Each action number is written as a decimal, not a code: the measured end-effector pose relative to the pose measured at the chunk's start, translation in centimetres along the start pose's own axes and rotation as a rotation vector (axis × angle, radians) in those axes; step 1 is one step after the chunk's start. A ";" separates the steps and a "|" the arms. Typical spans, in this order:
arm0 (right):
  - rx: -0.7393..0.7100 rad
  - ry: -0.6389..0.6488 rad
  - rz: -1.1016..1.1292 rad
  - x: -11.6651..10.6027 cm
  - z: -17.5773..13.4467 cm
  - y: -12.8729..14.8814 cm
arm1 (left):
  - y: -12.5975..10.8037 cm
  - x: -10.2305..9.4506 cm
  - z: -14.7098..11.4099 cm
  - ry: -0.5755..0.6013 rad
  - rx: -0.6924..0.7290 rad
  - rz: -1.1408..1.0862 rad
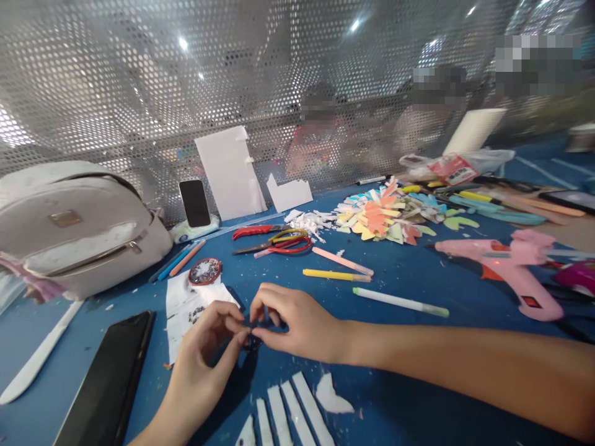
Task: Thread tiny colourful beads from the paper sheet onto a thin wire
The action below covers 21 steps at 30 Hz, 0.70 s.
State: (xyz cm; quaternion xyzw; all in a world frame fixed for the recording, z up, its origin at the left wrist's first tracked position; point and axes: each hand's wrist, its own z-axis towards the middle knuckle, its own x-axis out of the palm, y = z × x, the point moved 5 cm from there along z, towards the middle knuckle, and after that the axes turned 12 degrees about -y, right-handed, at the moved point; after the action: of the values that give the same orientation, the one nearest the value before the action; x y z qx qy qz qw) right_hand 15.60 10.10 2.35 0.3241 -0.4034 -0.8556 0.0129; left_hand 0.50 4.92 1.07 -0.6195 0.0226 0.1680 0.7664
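Observation:
My left hand [211, 344] and my right hand [300, 323] meet over the blue table, thumbs and fingertips pinched together. Between them is a small dark thing [252, 342], mostly hidden by the fingers, whose kind I cannot make out. Beside my left hand lies a white sheet of paper [176, 310] with dark specks on it. A round red-rimmed dish [204, 271] of small bits rests on its upper part. Below the hands are several white strips [297, 406] and an irregular white piece [332, 394].
Scissors [279, 240], a yellow marker [337, 275] and a green-tipped marker [400, 301] lie beyond my hands. A pink glue gun [506, 263] is at right, near a heap of coloured paper cutouts [376, 214]. A black phone [109, 378] and a pale backpack [79, 223] are at left.

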 end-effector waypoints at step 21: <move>0.056 0.041 0.073 0.2 0.2 -0.1 | 0.6 0.1 0.1 0.020 -0.070 -0.086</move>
State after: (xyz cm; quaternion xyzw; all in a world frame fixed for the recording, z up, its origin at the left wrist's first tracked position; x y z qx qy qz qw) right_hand 15.36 10.20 2.27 0.3267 -0.4384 -0.8362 0.0430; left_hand 0.47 5.13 0.52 -0.6479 -0.0020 0.1293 0.7507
